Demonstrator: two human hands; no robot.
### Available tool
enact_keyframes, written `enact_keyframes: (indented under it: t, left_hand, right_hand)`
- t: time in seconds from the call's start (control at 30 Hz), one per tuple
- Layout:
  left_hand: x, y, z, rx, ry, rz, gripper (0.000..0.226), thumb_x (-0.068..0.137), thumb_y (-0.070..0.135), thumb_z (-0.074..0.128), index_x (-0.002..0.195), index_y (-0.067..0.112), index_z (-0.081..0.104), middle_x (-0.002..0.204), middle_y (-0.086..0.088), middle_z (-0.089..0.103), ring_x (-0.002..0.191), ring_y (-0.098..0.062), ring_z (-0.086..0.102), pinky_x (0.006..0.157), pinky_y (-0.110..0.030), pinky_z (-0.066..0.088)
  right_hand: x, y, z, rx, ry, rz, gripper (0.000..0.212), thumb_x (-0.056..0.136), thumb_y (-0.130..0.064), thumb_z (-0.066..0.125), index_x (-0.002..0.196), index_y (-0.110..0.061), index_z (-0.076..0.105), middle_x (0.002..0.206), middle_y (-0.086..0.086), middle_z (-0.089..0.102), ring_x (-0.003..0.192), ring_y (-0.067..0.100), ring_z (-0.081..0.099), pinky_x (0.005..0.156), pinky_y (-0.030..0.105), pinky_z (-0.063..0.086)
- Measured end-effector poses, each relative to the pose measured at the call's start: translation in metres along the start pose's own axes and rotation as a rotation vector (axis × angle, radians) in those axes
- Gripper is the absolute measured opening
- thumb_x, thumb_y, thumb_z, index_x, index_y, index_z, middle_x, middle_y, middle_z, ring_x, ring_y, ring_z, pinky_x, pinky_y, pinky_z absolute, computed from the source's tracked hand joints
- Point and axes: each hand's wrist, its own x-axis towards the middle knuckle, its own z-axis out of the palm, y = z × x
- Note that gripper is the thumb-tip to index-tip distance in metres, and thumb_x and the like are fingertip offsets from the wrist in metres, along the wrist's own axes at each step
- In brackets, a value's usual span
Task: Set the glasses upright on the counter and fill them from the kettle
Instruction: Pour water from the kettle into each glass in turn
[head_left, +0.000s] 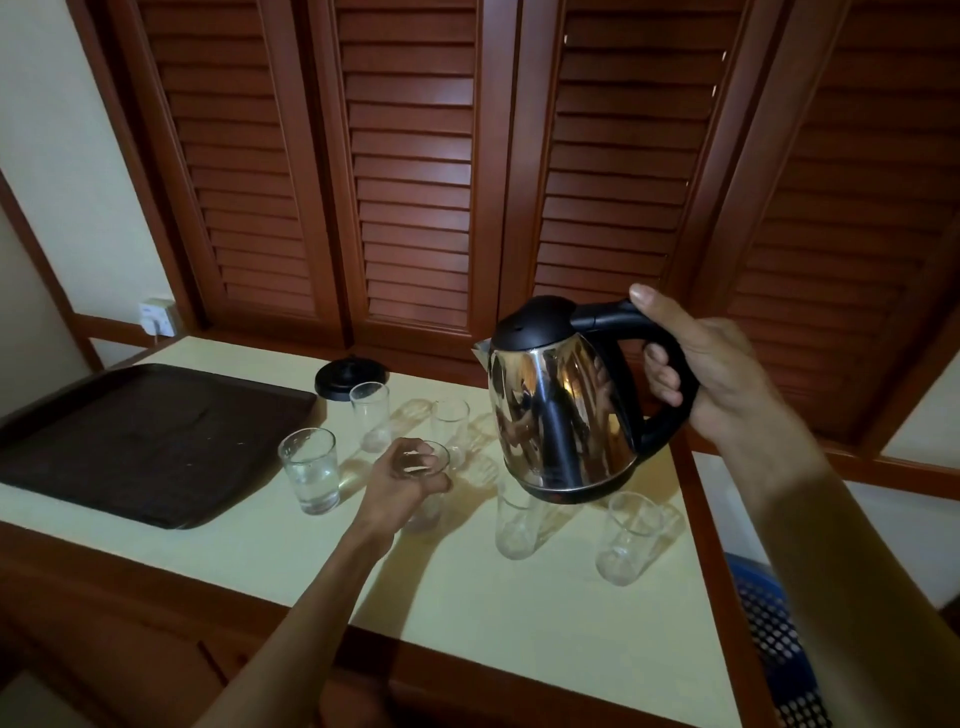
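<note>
- The right hand (711, 369) was curled round the black handle of the steel kettle (566, 410), thumb lying along the top of the handle and fingers tucked through its loop; the kettle hung in the air above the counter (467, 587), roughly level, spout toward the left.
- The left hand (402, 483) was wrapped round a glass (423, 462) standing on the counter, fingers closed about its upper part and rim showing above them; whether it held any water could not be told.
- Just left of that hand stood the near-left glass (310, 470), upright and part-filled with water.
- Behind were two more upright glasses, the back-left glass (370, 415) and the back-middle glass (451, 423), both seemingly empty.
- Under and right of the kettle stood the glass below the kettle (514, 525), its rim hidden by the kettle's base, and the near-right glass (631, 538), both looking empty.
- Further out lay the kettle base (350, 378) at the back of the counter and a dark tray (145, 441) on the left.
- Judgement: all six glasses seemed already upright, so the setting-up part looked done and filling was in hand, with one glass served.
- The next move would likely call for bringing the spout over the steadied glass and tipping slowly, stopping short of the rim, while the left hand kept the glass from sliding.
</note>
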Motion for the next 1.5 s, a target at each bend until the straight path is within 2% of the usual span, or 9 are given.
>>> enact_keyframes:
  t: [0.17, 0.33, 0.53, 0.7, 0.83, 1.03, 1.2, 1.33, 1.5]
  left_hand:
    - [0.002, -0.009, -0.004, -0.016, -0.014, 0.027, 0.044, 0.073, -0.012, 0.081, 0.111, 0.005, 0.064, 0.109, -0.01, 0.072, 0.098, -0.022, 0.068, 0.073, -0.028, 0.055]
    - [0.0, -0.01, -0.008, -0.02, -0.07, 0.048, 0.064, 0.077, -0.013, 0.082, 0.129, 0.013, 0.058, 0.12, -0.013, 0.069, 0.093, -0.017, 0.076, 0.055, -0.026, 0.061]
    - [-0.016, 0.002, -0.006, 0.172, 0.016, 0.268, 0.101, 0.07, 0.007, 0.094, 0.151, 0.03, 0.038, 0.144, 0.0, 0.051, 0.13, -0.015, 0.051, 0.097, -0.025, 0.046]
    - [-0.054, 0.035, 0.021, 0.479, 0.029, 0.674, 0.092, 0.066, 0.032, 0.086, 0.147, 0.027, 0.043, 0.147, 0.007, 0.044, 0.137, -0.009, 0.036, 0.113, -0.025, 0.03]
    - [-0.066, 0.027, 0.058, 0.463, -0.17, 0.582, 0.096, 0.071, 0.025, 0.09, 0.151, 0.028, 0.037, 0.149, 0.01, 0.039, 0.138, -0.005, 0.032, 0.115, -0.02, 0.028]
    - [-0.054, -0.01, 0.09, 0.347, -0.107, 0.337, 0.104, 0.067, 0.036, 0.096, 0.152, 0.021, 0.037, 0.146, 0.004, 0.054, 0.129, -0.012, 0.051, 0.105, -0.028, 0.042]
    - [-0.047, -0.024, 0.096, 0.291, -0.133, 0.275, 0.08, 0.072, 0.04, 0.093, 0.136, 0.021, 0.049, 0.129, 0.005, 0.066, 0.115, -0.016, 0.064, 0.096, -0.03, 0.053]
    - [-0.037, -0.02, 0.1, 0.292, -0.187, 0.249, 0.059, 0.078, 0.033, 0.09, 0.123, 0.019, 0.055, 0.115, 0.004, 0.067, 0.1, -0.009, 0.065, 0.083, -0.017, 0.051]
    - [-0.032, -0.014, 0.096, 0.236, -0.218, 0.198, 0.042, 0.081, 0.01, 0.087, 0.109, 0.006, 0.056, 0.101, -0.004, 0.067, 0.093, -0.005, 0.067, 0.078, -0.014, 0.051]
  right_hand:
    - [0.0, -0.001, -0.009, 0.007, 0.018, -0.018, 0.053, 0.072, -0.049, 0.086, 0.095, -0.002, 0.074, 0.049, -0.001, 0.048, 0.037, 0.01, 0.04, 0.035, 0.022, 0.03]
    - [-0.004, -0.007, -0.015, -0.001, 0.027, -0.036, 0.039, 0.08, -0.046, 0.082, 0.086, -0.009, 0.074, 0.047, -0.002, 0.047, 0.036, 0.01, 0.039, 0.035, 0.022, 0.028]
    - [-0.012, -0.012, -0.022, -0.022, 0.041, -0.041, 0.036, 0.083, -0.044, 0.081, 0.083, -0.009, 0.073, 0.047, -0.002, 0.047, 0.036, 0.01, 0.039, 0.035, 0.023, 0.028]
    - [-0.017, -0.014, -0.027, -0.054, 0.04, -0.04, 0.036, 0.084, -0.045, 0.08, 0.073, -0.011, 0.072, 0.047, -0.001, 0.048, 0.036, 0.011, 0.039, 0.036, 0.022, 0.029]
    - [-0.022, -0.018, -0.033, -0.072, 0.06, -0.047, 0.036, 0.085, -0.044, 0.08, 0.083, -0.009, 0.073, 0.047, -0.002, 0.047, 0.036, 0.01, 0.038, 0.037, 0.023, 0.027]
    - [-0.032, -0.024, -0.045, -0.145, 0.065, -0.068, 0.042, 0.083, -0.05, 0.081, 0.075, -0.009, 0.069, 0.047, -0.002, 0.048, 0.038, 0.012, 0.039, 0.038, 0.023, 0.031]
    - [-0.043, -0.03, -0.046, -0.23, 0.082, -0.082, 0.043, 0.084, -0.05, 0.08, 0.057, -0.018, 0.07, 0.047, -0.001, 0.048, 0.037, 0.011, 0.039, 0.037, 0.021, 0.031]
    - [-0.048, -0.033, -0.049, -0.28, 0.101, -0.077, 0.051, 0.083, -0.051, 0.08, 0.073, -0.003, 0.068, 0.05, 0.003, 0.047, 0.038, 0.013, 0.038, 0.037, 0.021, 0.031]
    - [-0.051, -0.037, -0.047, -0.351, 0.101, -0.033, 0.052, 0.084, -0.05, 0.079, 0.046, -0.019, 0.06, 0.045, -0.001, 0.047, 0.036, 0.011, 0.039, 0.036, 0.02, 0.032]
